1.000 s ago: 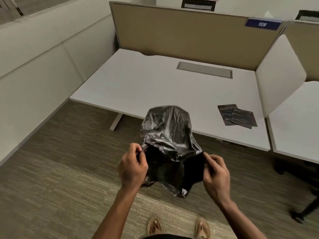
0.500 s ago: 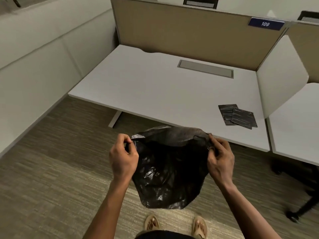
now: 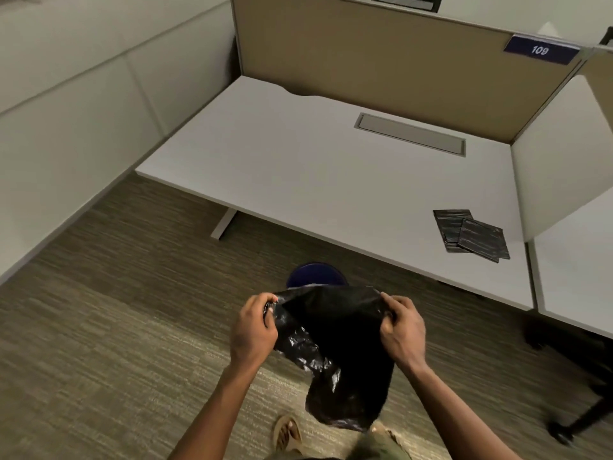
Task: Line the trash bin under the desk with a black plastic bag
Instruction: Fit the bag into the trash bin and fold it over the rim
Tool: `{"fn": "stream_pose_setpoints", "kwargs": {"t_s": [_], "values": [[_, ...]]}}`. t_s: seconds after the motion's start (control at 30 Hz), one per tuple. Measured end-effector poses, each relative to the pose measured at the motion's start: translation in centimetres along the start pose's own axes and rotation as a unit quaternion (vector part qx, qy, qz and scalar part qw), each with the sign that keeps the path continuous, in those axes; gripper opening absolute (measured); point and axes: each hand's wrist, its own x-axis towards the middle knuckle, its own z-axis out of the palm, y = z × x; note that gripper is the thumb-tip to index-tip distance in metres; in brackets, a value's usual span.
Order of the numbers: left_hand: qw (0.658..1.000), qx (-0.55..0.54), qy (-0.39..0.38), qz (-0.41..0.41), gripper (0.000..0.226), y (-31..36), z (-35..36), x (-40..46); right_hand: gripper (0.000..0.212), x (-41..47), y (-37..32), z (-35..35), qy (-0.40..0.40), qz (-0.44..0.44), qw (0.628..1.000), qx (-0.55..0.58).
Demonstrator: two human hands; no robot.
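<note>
A black plastic bag (image 3: pixel 345 356) hangs open-mouthed in front of me, its body drooping toward my feet. My left hand (image 3: pixel 253 328) pinches the left side of its rim and my right hand (image 3: pixel 401 327) pinches the right side, stretching the opening wide. Just beyond the bag's rim, a dark blue trash bin (image 3: pixel 315 275) peeks out on the carpet at the front edge of the white desk (image 3: pixel 298 167); only the top of the bin shows, the rest is hidden behind the bag.
Folded black bags (image 3: pixel 471 234) lie on the desk's right front corner. A tan partition (image 3: pixel 381 61) backs the desk and a white divider (image 3: pixel 560 167) stands on its right. A chair base (image 3: pixel 577 423) sits at the right on the carpet. A desk leg (image 3: pixel 224 224) stands left.
The bag has dropped from puffed up in the air to hanging downward with its mouth spread. My hands moved apart along the rim. The blue bin has come into view beyond it.
</note>
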Motion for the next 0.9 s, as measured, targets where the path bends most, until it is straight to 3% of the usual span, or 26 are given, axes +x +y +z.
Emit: {"fn": "stream_pose_setpoints", "kwargs": {"t_s": [0.13, 0.27, 0.43, 0.63, 0.9], "values": [[0.997, 0.034, -0.067, -0.027, 0.037, -0.7, 2.0, 1.0, 0.044, 2.2, 0.5, 1.3, -0.022, 0.034, 0.999, -0.036], [0.995, 0.042, -0.075, -0.049, 0.04, -1.0, 3.3, 3.4, 0.041, 5.1, 0.5, 1.6, 0.029, 0.079, 0.996, 0.037], [0.993, 0.069, -0.083, -0.041, 0.045, -0.6, 3.7, 6.2, 0.039, 8.4, 1.7, 1.2, 0.055, 0.068, 0.992, 0.094], [0.993, 0.096, -0.057, -0.043, 0.046, 0.1, 4.0, 8.7, 0.038, 10.7, 2.4, 0.7, 0.069, 0.017, 0.997, 0.022], [0.992, 0.099, -0.025, -0.075, 0.045, 0.3, 7.1, 9.9, 0.037, 12.1, 3.6, 2.5, 0.004, -0.004, 0.996, 0.091]]}}
